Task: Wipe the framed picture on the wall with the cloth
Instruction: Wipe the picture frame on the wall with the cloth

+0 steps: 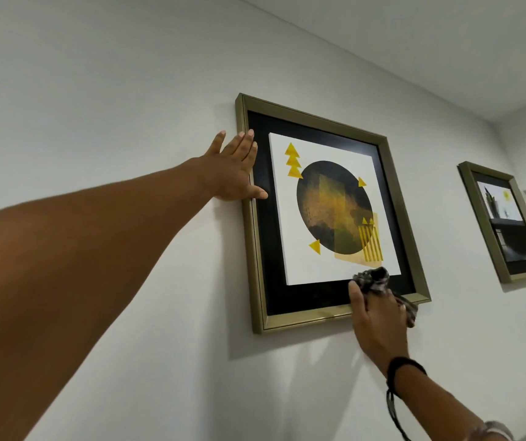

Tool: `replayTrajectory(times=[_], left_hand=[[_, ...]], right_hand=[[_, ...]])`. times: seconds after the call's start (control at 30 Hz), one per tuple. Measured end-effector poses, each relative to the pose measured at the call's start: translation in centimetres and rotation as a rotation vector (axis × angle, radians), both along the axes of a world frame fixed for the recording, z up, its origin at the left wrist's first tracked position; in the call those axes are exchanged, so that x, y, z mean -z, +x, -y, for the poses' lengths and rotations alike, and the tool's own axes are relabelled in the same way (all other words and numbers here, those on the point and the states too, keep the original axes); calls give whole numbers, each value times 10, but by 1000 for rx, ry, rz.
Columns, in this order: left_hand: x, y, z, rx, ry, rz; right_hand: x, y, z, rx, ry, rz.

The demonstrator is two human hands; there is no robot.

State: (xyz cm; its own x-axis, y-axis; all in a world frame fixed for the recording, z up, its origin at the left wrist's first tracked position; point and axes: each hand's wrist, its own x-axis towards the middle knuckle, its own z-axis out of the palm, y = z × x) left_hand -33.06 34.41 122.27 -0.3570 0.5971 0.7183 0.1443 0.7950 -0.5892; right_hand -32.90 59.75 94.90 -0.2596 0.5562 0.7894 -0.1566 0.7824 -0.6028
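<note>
Now left hand flat, open on framed picture; right hand fisted around cloth.

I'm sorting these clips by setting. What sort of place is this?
Probably a room in a home or a hotel, though that's a guess. A plain white wall carries two matching gold-framed art prints, the framed picture being wiped and a second framed picture, under a white ceiling. No furniture shows.
</note>
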Motion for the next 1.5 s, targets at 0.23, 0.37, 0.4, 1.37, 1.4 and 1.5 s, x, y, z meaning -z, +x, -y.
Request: replayTrajectory(times=[0.23,0.37,0.4,1.37,1.4,1.5], left_hand=[[-2,-5,1,2,-1,-26],[-5,-4,6,21,-26,-61],[-6,-3,7,22,-29,-55],[4,-11,-5,27,20,-8],[4,-12,-4,36,20,-13],[2,-15,-5,51,33,2]], right_hand=[[28,5,138,-115,289,-74],[23,5,179,-194,306,-72],[17,6,181,-216,287,-67],[15,4,69,-186,1001,-64],[16,3,58,-166,1025,-66],[19,-3,24,-112,1006,-79]])
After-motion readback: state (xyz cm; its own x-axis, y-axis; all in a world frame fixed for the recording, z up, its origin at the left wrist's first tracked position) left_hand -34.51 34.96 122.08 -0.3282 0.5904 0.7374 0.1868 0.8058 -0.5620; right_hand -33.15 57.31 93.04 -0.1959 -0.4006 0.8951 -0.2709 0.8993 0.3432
